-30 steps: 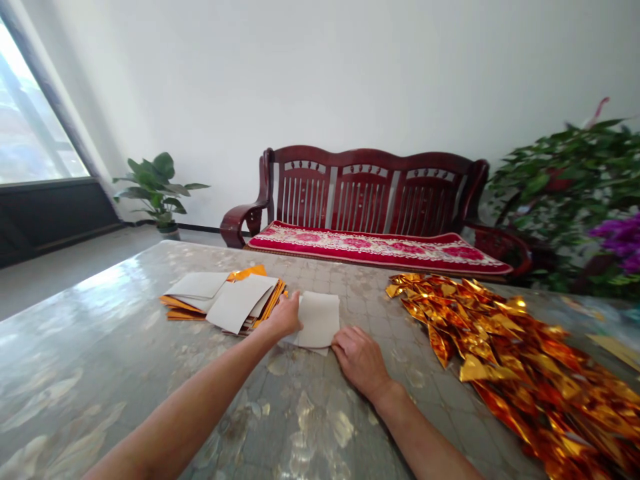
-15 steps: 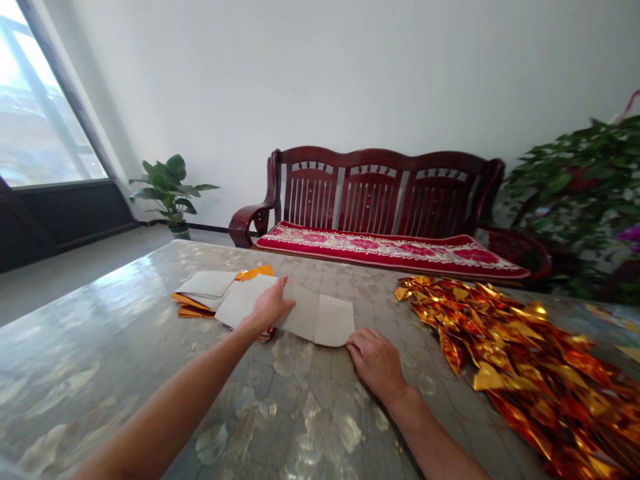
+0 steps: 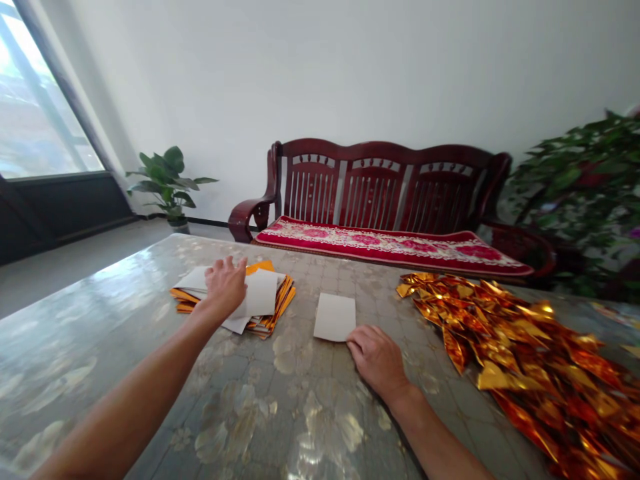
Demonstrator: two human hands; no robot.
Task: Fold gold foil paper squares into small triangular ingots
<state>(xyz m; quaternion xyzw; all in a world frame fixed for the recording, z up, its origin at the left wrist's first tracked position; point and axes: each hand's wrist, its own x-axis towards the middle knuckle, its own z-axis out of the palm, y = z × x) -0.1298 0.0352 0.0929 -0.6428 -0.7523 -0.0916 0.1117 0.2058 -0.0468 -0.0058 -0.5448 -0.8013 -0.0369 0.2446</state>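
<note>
My left hand lies flat with fingers stretched out on a loose stack of paper sheets, white side up with gold edges showing. My right hand rests on the table just below a single small white sheet, its fingertips touching that sheet's near right corner. The fingers of the right hand are loosely curled and hold nothing I can see.
A big heap of folded gold foil pieces covers the right of the marbled table. Beyond the table stand a dark red wooden bench with a red cushion, a potted plant at left and leafy plants at right.
My left hand carried a sheet leftwards off the single sheet and laid it on the stack. My right hand stayed by the single sheet. The view shifted slightly.
</note>
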